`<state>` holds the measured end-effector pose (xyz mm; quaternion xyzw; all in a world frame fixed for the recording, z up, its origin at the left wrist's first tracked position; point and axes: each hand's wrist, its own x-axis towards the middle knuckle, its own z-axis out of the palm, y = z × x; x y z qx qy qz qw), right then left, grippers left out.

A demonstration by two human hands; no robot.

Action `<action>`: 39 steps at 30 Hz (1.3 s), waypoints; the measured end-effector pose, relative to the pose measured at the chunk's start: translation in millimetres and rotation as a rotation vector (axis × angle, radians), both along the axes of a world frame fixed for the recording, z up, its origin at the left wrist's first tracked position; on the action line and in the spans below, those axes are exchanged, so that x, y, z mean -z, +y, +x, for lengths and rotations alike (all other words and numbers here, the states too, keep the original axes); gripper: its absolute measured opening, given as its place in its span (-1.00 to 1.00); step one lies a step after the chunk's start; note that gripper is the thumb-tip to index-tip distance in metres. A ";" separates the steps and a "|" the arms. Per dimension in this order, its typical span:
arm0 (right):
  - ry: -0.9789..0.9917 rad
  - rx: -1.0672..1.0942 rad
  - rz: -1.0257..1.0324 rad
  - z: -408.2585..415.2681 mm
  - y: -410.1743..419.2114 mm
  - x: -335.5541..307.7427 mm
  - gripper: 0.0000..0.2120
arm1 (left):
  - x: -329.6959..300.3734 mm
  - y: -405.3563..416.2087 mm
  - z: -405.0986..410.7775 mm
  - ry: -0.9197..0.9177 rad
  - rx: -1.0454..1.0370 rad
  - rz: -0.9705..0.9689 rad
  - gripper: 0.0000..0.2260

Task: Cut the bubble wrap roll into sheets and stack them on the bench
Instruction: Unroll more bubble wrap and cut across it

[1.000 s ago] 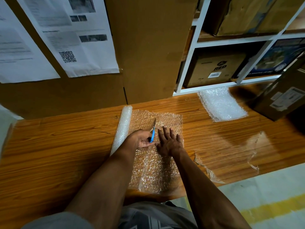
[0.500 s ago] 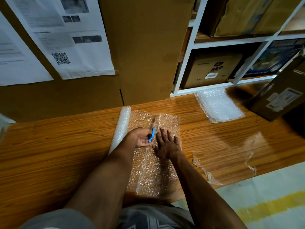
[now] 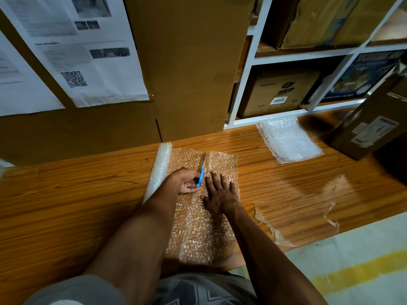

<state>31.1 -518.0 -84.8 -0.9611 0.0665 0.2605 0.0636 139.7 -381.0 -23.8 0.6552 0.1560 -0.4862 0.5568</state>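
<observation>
On the wooden surface, the left hand pinches blue scissors pointing away along the unrolled bubble wrap — roll just left — right hand pressing flat beside the cut.

Dim storeroom behind a wooden bench

Printed papers are hanging on cardboard panels along the bench's far edge; a white shelf unit is holding cartons at the far right corner; a yellow-striped floor is showing beyond the near edge.
</observation>
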 end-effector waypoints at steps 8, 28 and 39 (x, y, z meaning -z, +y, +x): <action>-0.001 0.003 0.001 -0.4 0.3 -0.6 -0.18 | 2.3 -3.6 11.3 0.010 -0.054 -0.027 -0.86; -0.218 0.053 0.087 -26.9 0.2 3.8 -0.27 | 10.8 39.7 -18.3 -0.867 0.272 0.872 -0.74; -0.413 0.506 0.029 -72.4 -8.7 -1.0 -0.36 | 22.4 51.7 -60.2 -1.203 0.359 0.568 -0.85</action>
